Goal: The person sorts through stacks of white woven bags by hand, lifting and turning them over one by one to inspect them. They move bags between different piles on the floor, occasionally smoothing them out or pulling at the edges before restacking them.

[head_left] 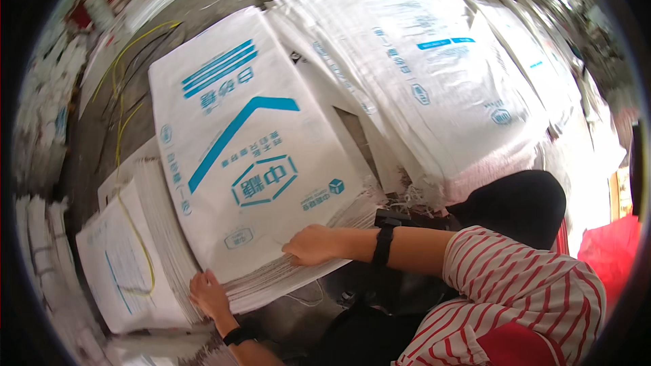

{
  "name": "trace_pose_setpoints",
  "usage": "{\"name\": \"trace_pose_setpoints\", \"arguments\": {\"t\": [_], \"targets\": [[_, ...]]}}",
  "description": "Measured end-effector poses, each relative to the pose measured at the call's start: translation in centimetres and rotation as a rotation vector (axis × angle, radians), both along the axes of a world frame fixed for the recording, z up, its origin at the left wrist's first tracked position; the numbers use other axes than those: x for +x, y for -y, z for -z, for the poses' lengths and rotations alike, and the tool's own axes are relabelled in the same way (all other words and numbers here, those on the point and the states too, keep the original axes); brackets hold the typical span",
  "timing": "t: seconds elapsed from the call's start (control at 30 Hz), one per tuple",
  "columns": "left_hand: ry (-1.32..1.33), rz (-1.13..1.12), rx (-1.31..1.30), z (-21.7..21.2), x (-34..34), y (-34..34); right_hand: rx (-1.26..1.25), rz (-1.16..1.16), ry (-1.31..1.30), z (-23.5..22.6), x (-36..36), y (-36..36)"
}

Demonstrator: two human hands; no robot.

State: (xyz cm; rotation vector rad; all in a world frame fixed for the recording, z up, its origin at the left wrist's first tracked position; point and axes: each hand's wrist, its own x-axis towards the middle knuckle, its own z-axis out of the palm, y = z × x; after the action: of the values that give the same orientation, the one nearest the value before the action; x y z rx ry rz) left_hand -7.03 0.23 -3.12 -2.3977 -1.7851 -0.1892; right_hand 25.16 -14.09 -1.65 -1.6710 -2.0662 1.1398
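A stack of flat white woven sacks [224, 135] printed in blue lies before me, its layered edges facing my body. My right hand [313, 245] reaches across the near edge, its fingers curled and pinching the top sack there. At the near left corner of the stack is my left hand [207, 293], its fingers laid against the side of the layers. The left fingertips lie at the corner and are partly hard to make out. Each wrist wears a black band.
Beyond and to the right lies a larger pile of printed white sacks [441, 88] with frayed near edges. On the left stands another sack bundle [125, 268] with a yellow strap [146, 257] across it. More yellow strapping [122, 74] lies on the floor behind. Red fabric [610, 254] shows at right.
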Motion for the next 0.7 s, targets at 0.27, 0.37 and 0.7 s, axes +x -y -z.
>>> {"name": "trace_pose_setpoints", "arguments": {"t": [0.27, 0.37, 0.7], "targets": [[0.651, -0.402, -0.478, 1.2, -4.9, -2.5, -0.052, 0.812, -0.539, -0.6, 13.9, 5.9], [0.862, -0.451, -0.531, 0.1, -2.7, -1.3, -0.177, 1.004, -0.644, 4.0, 12.8, 9.3], [0.857, -0.356, -0.371, 4.0, -6.7, -0.2, -0.2, 1.054, -0.35, 5.3, 10.3, 11.1]]}}
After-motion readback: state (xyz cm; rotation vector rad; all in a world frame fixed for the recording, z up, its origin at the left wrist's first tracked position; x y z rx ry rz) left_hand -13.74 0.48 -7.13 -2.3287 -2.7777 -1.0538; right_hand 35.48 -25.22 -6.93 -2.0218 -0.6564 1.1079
